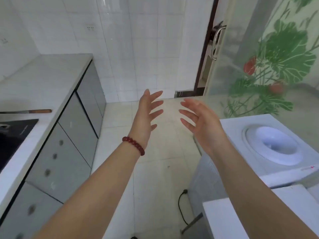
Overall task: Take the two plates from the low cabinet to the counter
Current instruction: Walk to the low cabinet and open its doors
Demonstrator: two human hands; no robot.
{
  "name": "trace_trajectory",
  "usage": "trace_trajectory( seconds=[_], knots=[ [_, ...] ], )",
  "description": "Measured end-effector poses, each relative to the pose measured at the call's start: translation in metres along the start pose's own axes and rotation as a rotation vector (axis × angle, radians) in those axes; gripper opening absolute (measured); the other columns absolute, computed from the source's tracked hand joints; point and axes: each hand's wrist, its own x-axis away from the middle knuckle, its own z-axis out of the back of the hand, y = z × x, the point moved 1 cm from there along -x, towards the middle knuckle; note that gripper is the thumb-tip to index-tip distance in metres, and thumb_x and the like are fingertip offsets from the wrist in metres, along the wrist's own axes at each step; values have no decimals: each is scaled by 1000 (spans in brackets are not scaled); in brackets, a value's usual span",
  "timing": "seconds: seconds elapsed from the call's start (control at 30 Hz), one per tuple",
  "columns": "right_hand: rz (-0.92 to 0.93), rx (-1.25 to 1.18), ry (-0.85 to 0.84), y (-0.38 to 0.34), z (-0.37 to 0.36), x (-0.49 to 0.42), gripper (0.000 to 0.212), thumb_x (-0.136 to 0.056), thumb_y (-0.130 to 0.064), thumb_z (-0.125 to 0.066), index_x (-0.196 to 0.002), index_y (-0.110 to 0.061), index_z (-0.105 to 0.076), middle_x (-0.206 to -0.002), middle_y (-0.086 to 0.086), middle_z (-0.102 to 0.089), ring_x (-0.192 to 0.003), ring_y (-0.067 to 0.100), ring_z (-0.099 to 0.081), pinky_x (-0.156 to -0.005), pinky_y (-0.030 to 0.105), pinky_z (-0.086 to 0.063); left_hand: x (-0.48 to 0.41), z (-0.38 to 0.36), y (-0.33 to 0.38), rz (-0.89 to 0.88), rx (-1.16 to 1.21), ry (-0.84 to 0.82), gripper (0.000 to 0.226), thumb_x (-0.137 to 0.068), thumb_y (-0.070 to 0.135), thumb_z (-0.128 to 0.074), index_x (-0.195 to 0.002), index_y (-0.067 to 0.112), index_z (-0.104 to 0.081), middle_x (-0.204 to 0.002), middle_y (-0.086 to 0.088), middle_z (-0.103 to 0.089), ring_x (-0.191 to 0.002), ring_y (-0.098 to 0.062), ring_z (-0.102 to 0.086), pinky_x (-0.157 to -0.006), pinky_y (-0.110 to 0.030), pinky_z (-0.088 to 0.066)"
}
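1. Both hands hang in mid-air over the floor (155,178), palms facing each other, fingers spread and holding nothing: left hand (146,116), right hand (202,123).
2. No plates are in view; presumably they sit behind the closed low cabinet doors (69,149) under the bench (39,83).
3. That cabinet run lies to the left of both hands and lower, so the left hand is nearer.
4. The next move likely turns left and down toward a door.

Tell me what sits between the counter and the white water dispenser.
In the head view, only bare tiled floor lies between the counter and the water dispenser; the open left hand and right hand hover above it.
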Motion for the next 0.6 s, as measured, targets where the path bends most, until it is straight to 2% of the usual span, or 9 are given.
trace_trajectory(
  seconds=[0.33,0.6],
  knots=[
    [16,-7,68,32,-61,-94,22,-80,-39,-62,-95,-27,-73,-104,-7,-72,-102,15,-66,-81,30,-53,-91,72,19,-5,-4,-26,58,-73,74,-27,-106,45,-65,-118,14,-62,-109,-10,-57,-95,-47,-34],
    [12,9,99,41,-66,-149,21,-82,-38,-61,-96,-29,-73,-106,-7,-72,-103,14,-66,-81,28,-53,-159,78,18,13,34,-85,62,-74,74,-26,-113,42,-62,-123,11,-60,-113,-13,-55,-99,-48,-33]
  ],
)
